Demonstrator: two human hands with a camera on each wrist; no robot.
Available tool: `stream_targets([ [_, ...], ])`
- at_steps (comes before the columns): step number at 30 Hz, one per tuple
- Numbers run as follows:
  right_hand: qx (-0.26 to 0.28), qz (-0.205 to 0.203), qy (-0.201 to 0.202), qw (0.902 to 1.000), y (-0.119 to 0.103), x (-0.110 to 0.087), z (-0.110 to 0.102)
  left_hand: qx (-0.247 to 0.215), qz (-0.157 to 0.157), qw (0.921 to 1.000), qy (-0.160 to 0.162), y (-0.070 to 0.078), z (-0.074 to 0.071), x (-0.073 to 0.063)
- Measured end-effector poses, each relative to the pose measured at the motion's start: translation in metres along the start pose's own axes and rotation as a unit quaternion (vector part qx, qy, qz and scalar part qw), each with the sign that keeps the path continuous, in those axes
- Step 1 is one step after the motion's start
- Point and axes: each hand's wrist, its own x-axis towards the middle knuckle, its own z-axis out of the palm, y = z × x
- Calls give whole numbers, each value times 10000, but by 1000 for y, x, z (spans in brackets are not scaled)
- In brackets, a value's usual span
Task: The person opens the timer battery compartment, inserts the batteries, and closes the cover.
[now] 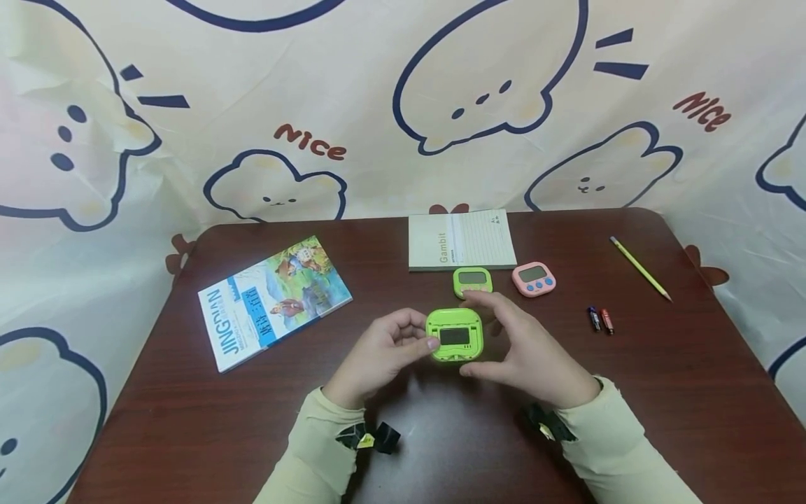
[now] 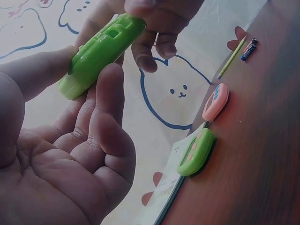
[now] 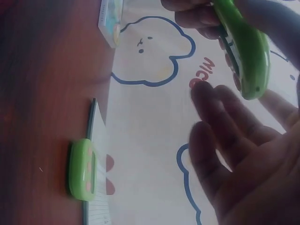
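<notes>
A green digital timer (image 1: 455,335) is held above the table, a dark rectangle and moulded slots on its side toward the head camera. My left hand (image 1: 392,350) pinches its left edge between thumb and fingers. The right hand (image 1: 529,350) is spread around the timer's right side, fingers loosely bent, thumb near the lower corner. In the right wrist view the timer (image 3: 251,56) is just above the right fingers. Behind it on the table lie a second green timer (image 1: 472,279) and a pink timer (image 1: 533,279) with blue buttons.
A notebook (image 1: 462,241) lies at the table's back edge. On the left is a colourful book (image 1: 275,304). To the right are a blue battery (image 1: 594,318), a red battery (image 1: 607,321) and a yellow-green pencil (image 1: 641,269). A printed cloth (image 1: 371,84) hangs behind the table.
</notes>
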Motion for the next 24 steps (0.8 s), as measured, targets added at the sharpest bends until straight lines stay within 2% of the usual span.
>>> stream_targets([
  [4, -36, -325, 298, 9990, 3, -2, 4, 35, 28, 10000, 46, 0, 1, 0],
  [6, 2, -428, 415, 9982, 5, -3, 6, 162, 137, 9997, 93, 1, 2, 0],
  [9, 95, -464, 574, 9972, 8, -3, 7, 699, 477, 9962, 191, 2, 4, -2],
  [12, 229, -415, 679, 9966, 10, -4, 7, 1433, 932, 9848, 303, 3, 7, -3],
  [15, 264, -335, 693, 9967, 11, -5, 6, 2101, 1378, 9670, 413, 2, 9, -3],
  [19, 244, -256, 639, 9973, 13, -6, 4, 2477, 1866, 9491, 554, -1, 11, -1],
  [24, 233, -271, 584, 9977, 16, -6, 2, 2568, 2135, 9404, 648, -3, 13, 0],
])
